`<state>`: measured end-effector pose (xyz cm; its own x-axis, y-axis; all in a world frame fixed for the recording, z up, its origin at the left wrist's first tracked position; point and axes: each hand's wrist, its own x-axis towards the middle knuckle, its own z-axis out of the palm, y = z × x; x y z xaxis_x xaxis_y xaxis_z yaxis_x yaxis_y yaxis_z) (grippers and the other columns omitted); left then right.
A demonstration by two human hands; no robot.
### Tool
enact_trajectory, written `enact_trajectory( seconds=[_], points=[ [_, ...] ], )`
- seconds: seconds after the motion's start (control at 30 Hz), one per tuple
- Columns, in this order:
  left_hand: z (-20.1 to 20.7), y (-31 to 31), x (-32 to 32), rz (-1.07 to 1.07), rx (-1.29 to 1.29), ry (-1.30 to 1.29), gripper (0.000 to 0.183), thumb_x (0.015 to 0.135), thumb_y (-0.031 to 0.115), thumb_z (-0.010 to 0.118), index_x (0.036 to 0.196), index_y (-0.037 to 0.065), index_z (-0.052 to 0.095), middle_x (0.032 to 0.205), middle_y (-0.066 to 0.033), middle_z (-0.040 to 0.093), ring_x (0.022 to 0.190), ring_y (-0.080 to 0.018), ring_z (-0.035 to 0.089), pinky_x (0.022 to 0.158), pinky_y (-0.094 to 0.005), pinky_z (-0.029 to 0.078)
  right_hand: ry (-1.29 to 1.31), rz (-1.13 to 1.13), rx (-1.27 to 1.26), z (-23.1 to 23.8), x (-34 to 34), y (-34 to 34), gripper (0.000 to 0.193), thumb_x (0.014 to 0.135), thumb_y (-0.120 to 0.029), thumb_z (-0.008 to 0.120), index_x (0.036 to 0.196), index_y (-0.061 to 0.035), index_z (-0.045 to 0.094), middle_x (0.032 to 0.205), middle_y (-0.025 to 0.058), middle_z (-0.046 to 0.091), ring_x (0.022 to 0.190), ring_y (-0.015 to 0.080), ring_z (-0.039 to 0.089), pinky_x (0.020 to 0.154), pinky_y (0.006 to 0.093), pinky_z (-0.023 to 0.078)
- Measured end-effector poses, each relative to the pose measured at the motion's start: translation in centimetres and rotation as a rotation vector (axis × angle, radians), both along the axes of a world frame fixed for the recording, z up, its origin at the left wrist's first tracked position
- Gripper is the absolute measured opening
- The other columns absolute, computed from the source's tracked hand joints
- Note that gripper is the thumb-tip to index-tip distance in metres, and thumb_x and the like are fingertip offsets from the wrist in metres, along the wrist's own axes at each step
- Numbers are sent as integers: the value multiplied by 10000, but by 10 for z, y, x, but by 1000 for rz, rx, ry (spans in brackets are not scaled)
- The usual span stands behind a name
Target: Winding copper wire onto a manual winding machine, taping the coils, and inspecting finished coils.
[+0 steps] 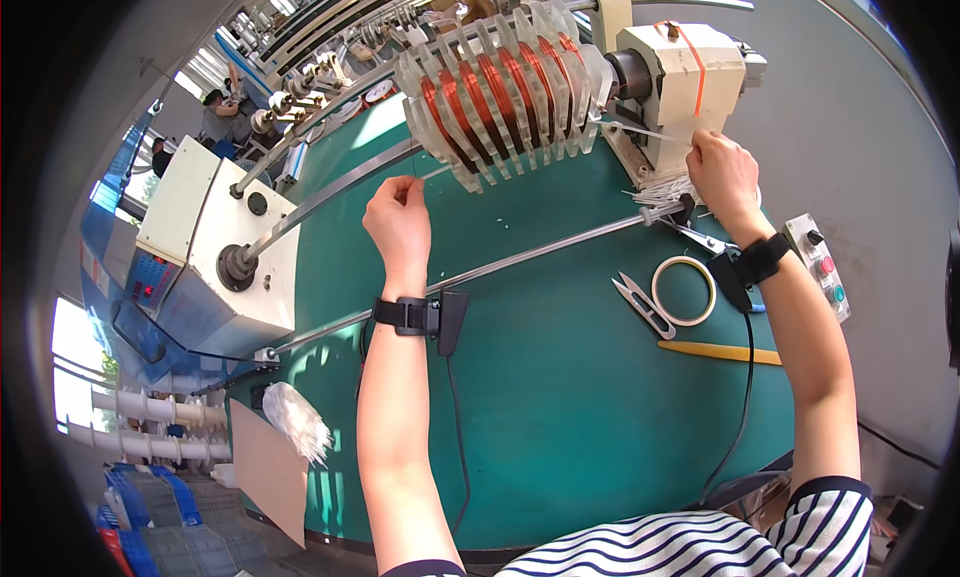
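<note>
A coil former (505,92) with several translucent ribbed sections, wound with reddish copper wire, is mounted on the winding machine's shaft. My left hand (400,222) is just below its left end, fingertips pinched on a thin white strip (436,172) that runs up to the former. To the right, my right hand (725,172) is closed in a pinch on a flat white strip (640,131), which stretches from the former's right end. Whether both ends belong to one strip is hidden by the former. Both wrists wear black straps with small cabled devices.
The cream drive head (695,87) stands right of the former, white ties (665,192) heaped below it. A metal rod (540,242) crosses the green table. Snips (643,305), a tape roll (684,291), a yellow stick (720,352) and a control box (818,267) are at right.
</note>
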<state>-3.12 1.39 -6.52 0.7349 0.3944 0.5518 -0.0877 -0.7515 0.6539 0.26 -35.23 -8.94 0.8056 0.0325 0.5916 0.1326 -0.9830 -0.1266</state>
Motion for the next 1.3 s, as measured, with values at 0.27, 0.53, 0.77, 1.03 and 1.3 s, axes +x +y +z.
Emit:
enact_trajectory(
  seconds=[0.27,0.53,0.77,1.03,1.3],
  points=[
    [-7,-18,-30,-178,-36,-146,56,783,42,624,812,-3,640,726,-125,638,634,-197,629,603,-288,484,59,347,187,11,-80,8,30,783,-44,551,802,-26,566,766,146,568,718,330,574,626,408,439],
    [-10,-24,-38,-228,-123,-189,33,780,-10,601,807,-17,620,698,-106,584,584,-183,566,567,-295,450,404,302,136,-16,-209,-27,226,685,-7,655,845,-5,495,821,138,454,782,321,486,688,379,408],
    [-19,-30,-34,-228,-195,-163,56,790,11,604,829,-17,633,735,-116,620,609,-169,586,584,-280,461,589,385,169,-22,-212,-33,245,676,93,601,789,-5,407,765,142,467,777,342,486,656,425,387],
    [-15,-16,-42,-195,-234,-71,110,829,70,602,880,-11,656,683,-60,648,560,-107,585,533,-242,466,278,454,1084,33,-177,-26,468,854,7,511,1313,-38,433,703,28,480,619,88,466,528,214,360],
    [-14,-26,-48,-204,-334,-37,100,845,46,582,886,-20,645,698,-56,631,577,-103,571,544,-239,458,357,721,2021,93,-130,50,306,919,-150,501,1178,11,517,873,113,651,877,176,641,753,249,506]
  ],
)
